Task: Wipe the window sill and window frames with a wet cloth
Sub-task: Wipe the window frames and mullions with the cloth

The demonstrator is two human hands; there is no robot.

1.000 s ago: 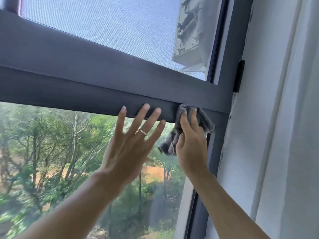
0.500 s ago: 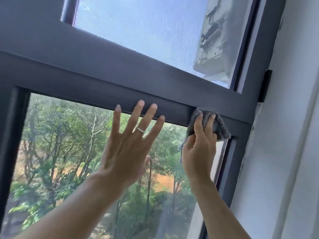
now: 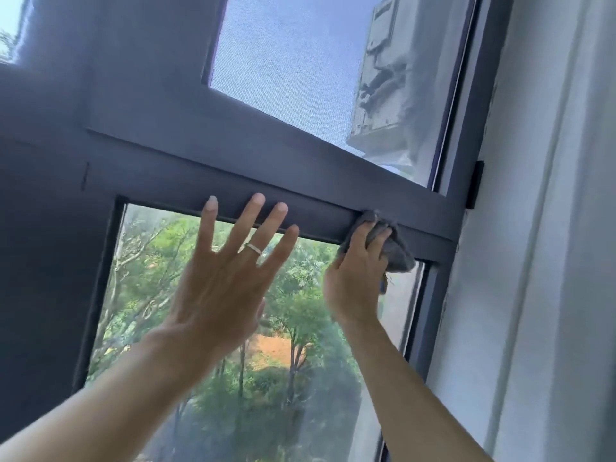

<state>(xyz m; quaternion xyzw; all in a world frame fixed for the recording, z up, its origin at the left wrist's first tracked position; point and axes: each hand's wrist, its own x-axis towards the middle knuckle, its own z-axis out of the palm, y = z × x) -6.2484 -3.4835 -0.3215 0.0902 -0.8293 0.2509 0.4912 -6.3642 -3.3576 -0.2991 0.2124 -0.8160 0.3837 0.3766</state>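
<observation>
A dark grey window frame point(image 3: 200, 155) has a horizontal bar crossing the view above a lower pane. My right hand point(image 3: 355, 278) presses a bunched grey cloth point(image 3: 398, 253) against the bar's lower edge, close to the right upright, with fingers curled over the cloth. My left hand point(image 3: 226, 278), wearing a ring, lies flat with spread straight fingers; its fingertips reach the bar's lower edge and its palm is over the glass. No window sill is in view.
An upper pane with mesh screen point(image 3: 293, 71) sits above the bar. A white outdoor unit point(image 3: 383, 81) shows through it. The white wall point(image 3: 540, 261) borders the frame on the right, with a small black bracket point(image 3: 475, 185). Trees show through the lower glass point(image 3: 216, 411).
The view has shifted left, so the frame's left upright and more of the upper pane show. My right hand and cloth stay near the right corner; my left hand stays flat.
</observation>
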